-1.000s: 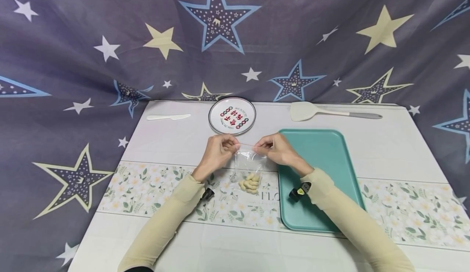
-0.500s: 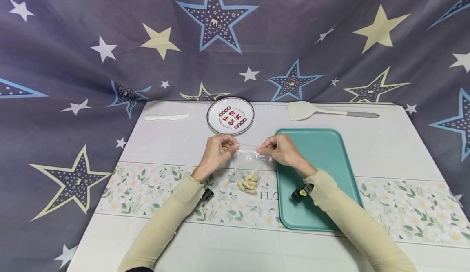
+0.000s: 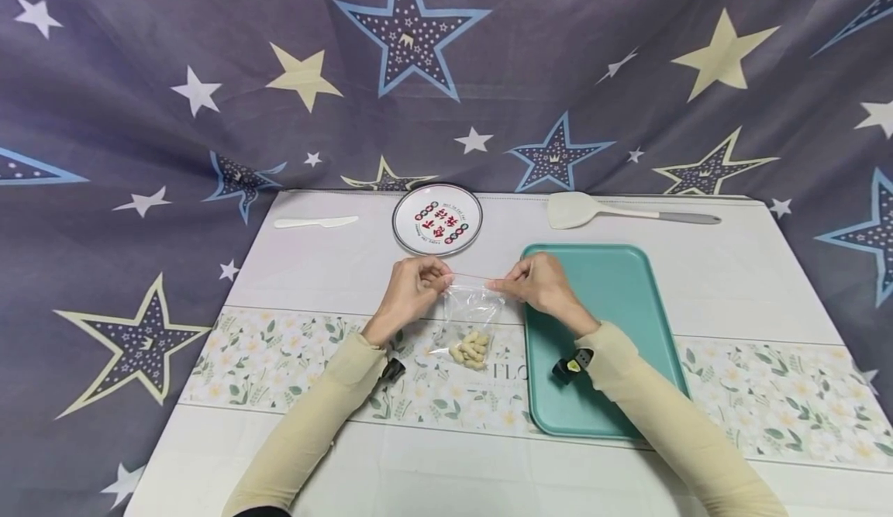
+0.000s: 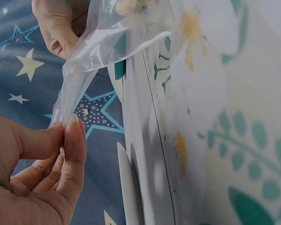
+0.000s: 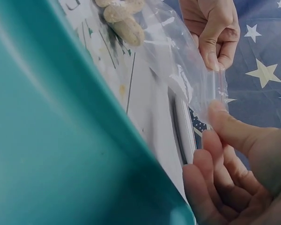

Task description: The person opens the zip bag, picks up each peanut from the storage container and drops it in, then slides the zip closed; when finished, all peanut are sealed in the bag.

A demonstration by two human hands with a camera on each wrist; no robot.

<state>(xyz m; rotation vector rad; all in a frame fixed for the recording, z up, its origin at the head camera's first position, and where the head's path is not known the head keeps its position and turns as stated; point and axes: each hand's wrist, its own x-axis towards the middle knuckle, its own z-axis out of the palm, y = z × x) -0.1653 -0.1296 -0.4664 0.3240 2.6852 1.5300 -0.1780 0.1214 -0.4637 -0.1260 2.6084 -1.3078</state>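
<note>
A clear zip bag [image 3: 469, 308] with a red line along its top edge hangs between my two hands in the head view. Several peanuts [image 3: 471, 349] in their shells lie at its bottom. My left hand [image 3: 413, 288] pinches the bag's top left corner between thumb and forefinger; the left wrist view shows this pinch [image 4: 64, 126] closely. At the top right corner my right hand [image 3: 544, 288] pinches the bag, thumb on the near side, its other fingers curled beneath in the right wrist view. The bag's mouth looks flat and stretched between them.
A teal tray [image 3: 600, 292] lies under my right forearm. Behind the hands stand a white plate [image 3: 438, 220] with red characters, a white knife [image 3: 316, 222] at left and a spatula [image 3: 579, 211] at right. A star-patterned curtain [image 3: 446, 129] hangs behind the table.
My right hand has slid slightly right along the bag's top edge, away from my left hand. Both hands keep their pinch on the bag; the head view has shifted a little.
</note>
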